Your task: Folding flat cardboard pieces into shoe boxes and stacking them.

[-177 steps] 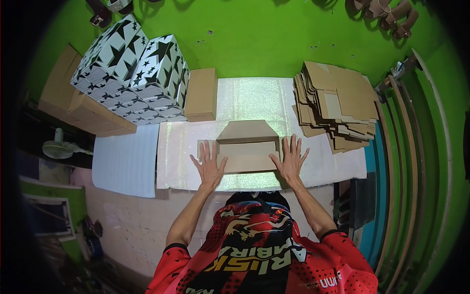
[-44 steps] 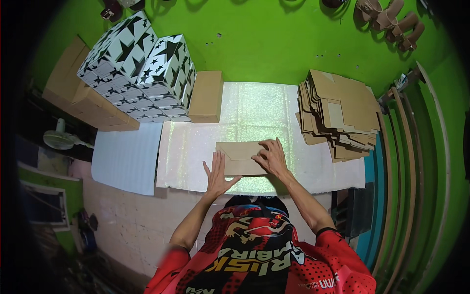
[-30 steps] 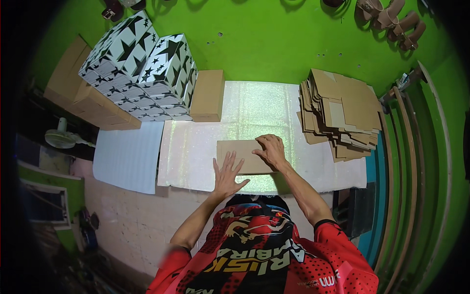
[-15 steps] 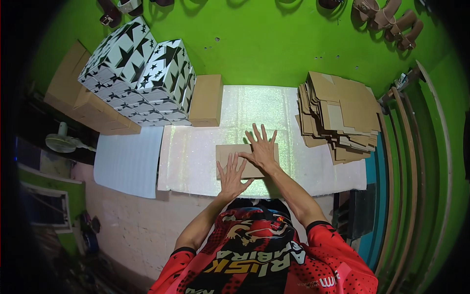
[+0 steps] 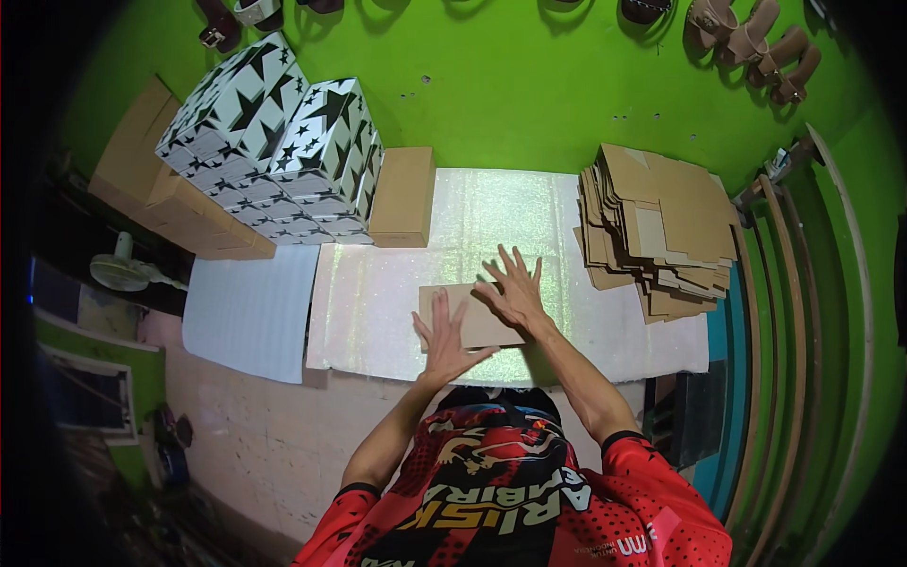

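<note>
A brown cardboard box (image 5: 489,326) lies in front of me near the table's front edge, its top a plain rectangle. My left hand (image 5: 446,338) rests over the left part of it, fingers spread and slightly blurred, thumb stretched right along the near edge. Over the far right part lies my right hand (image 5: 518,298), its fingers fanned out past the far edge. Neither hand wraps around the box. The two hands hide parts of its left and right sides, so its height is hard to judge.
Shimmery white sheeting (image 5: 368,302) covers the table. Star-patterned boxes (image 5: 274,151) are stacked at back left, beside an upright brown box (image 5: 403,197). Folded cardboard (image 5: 661,213) piles up at back right. A pale blue foam sheet (image 5: 250,317) hangs left; sandals (image 5: 756,47) line the green wall.
My right hand has slid slightly to the right. My left hand's fingers have shifted a little left and away from me over the box. The whole view has moved slightly.
</note>
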